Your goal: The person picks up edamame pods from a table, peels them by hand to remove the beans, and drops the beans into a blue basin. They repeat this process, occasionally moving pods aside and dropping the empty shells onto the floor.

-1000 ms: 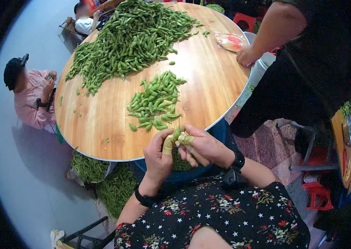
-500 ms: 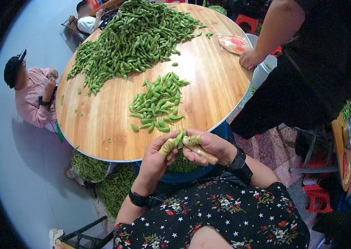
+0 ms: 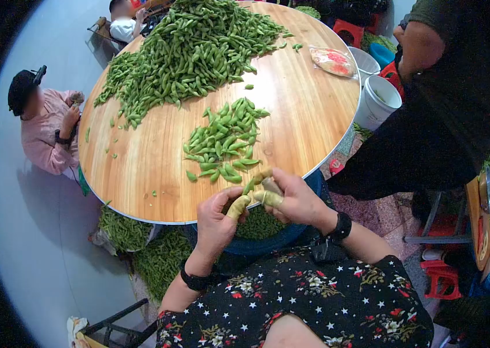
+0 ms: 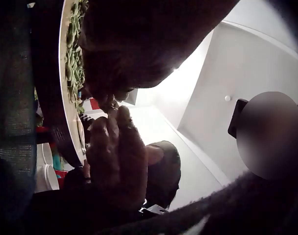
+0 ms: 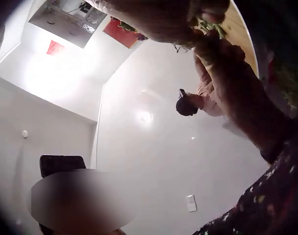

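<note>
Both my hands meet at the near edge of a round wooden table (image 3: 297, 116), pinching one green soybean pod (image 3: 249, 187) between them. My left hand (image 3: 219, 219) holds it from below with a yellowish finger cover (image 3: 238, 206) on the thumb. My right hand (image 3: 288, 199), with similar covers on its fingertips (image 3: 269, 199), grips the pod from the right. A small pile of pods (image 3: 224, 139) lies just beyond the hands. A large heap of pods (image 3: 190, 49) covers the table's far side. The wrist views are dark and show only hand undersides.
A blue basin with pods (image 3: 262, 229) sits below the table edge at my lap. More pods lie in bags (image 3: 140, 249) on the floor at left. A person in black (image 3: 430, 116) stands at right by a white bucket (image 3: 379, 100). A person in pink (image 3: 45, 127) sits at left.
My hands shifted slightly right and up along the table edge, still working the pod. The standing person's hand left the table rim and moved back, uncovering the white bucket.
</note>
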Available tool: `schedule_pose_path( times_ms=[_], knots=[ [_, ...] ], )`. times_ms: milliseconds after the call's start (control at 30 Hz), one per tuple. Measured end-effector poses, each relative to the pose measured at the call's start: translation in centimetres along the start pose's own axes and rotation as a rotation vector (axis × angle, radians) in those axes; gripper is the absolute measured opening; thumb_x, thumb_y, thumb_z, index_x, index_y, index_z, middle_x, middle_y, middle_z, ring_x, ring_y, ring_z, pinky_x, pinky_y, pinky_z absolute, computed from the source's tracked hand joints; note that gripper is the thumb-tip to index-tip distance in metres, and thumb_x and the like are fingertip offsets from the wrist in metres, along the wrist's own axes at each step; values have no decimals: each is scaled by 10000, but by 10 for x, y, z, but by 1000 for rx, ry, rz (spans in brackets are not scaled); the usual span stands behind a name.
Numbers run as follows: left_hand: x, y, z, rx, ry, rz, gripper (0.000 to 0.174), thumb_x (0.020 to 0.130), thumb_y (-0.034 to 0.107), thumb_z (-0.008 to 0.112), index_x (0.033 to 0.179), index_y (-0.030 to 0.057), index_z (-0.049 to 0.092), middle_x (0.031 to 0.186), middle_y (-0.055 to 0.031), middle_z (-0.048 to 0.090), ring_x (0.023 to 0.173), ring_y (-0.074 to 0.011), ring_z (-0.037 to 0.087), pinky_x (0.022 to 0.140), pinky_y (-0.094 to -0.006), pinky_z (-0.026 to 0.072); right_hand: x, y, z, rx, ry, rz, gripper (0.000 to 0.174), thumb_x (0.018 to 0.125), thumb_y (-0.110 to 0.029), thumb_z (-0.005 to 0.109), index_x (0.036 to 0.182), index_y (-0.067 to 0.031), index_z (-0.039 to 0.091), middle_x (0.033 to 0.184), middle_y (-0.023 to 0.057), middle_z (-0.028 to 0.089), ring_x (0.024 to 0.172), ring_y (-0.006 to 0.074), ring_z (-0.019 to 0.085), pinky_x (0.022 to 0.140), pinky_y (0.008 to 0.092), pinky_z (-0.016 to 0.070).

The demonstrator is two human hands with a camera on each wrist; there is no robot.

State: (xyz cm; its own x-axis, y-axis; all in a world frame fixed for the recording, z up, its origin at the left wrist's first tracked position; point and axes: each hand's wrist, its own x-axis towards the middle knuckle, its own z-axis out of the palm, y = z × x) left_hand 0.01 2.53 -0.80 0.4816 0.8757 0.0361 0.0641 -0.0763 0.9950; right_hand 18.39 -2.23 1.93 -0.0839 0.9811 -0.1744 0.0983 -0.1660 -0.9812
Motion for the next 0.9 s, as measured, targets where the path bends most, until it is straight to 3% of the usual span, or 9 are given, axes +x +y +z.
schedule_pose_path(
  times_ms=[33,100,267,367,467,700,800,867,900],
  knots=[
    [0,0,1,25,8,9,174,858,54,636,1014,-21,640,783,-54,653,635,-96,603,555,-238,476,2,3,1,-2,-1,2,248,941,-276,543,1061,-60,517,767,29,579,558,102,550,464,248,393],
    [1,1,4,108,-2,108,168,841,41,647,996,-21,635,793,-69,657,652,-114,612,571,-251,484,7,12,3,422,-74,80,253,930,-264,572,1103,-86,524,740,-20,537,528,46,481,437,199,357],
    [5,10,10,489,17,435,144,802,13,670,934,-19,621,809,-106,660,695,-162,633,618,-273,496,13,20,15,504,-20,-17,261,939,-253,556,1157,-114,521,705,-44,495,468,26,411,392,178,325],
    [5,6,12,504,42,397,127,795,12,681,903,-15,620,796,-81,661,713,-128,625,626,-254,487,13,22,15,466,-17,-62,289,943,-263,549,1190,-121,503,700,-48,493,446,36,409,380,185,330],
    [7,0,11,-80,-23,47,94,824,34,680,897,1,630,769,-14,644,709,-63,575,622,-231,468,13,24,11,558,-61,-21,318,943,-274,551,1212,-119,486,702,-46,508,447,47,438,381,187,343],
    [8,-16,7,-398,-22,-177,72,893,91,622,884,21,638,745,16,624,679,-63,567,615,-213,454,10,25,9,549,-84,1,272,948,-260,538,1158,-96,484,724,-23,549,470,67,499,390,187,366],
    [8,-16,7,-433,-27,-210,74,883,76,616,908,9,633,761,-25,637,704,-111,598,636,-247,470,11,23,11,511,-50,-27,244,948,-227,528,1150,-99,474,743,-12,565,466,70,498,388,188,366],
    [8,-14,13,203,97,234,103,863,48,608,950,-4,622,802,-86,646,743,-173,627,664,-286,486,10,20,12,532,-28,-12,258,946,-215,527,1170,-102,467,753,-8,570,471,68,500,384,189,364],
    [8,-9,16,193,84,246,103,863,48,608,950,-4,622,802,-86,646,743,-173,627,664,-286,486,9,18,13,559,-16,6,275,943,-204,527,1190,-105,460,762,-4,576,476,67,502,379,190,362]
  ],
)
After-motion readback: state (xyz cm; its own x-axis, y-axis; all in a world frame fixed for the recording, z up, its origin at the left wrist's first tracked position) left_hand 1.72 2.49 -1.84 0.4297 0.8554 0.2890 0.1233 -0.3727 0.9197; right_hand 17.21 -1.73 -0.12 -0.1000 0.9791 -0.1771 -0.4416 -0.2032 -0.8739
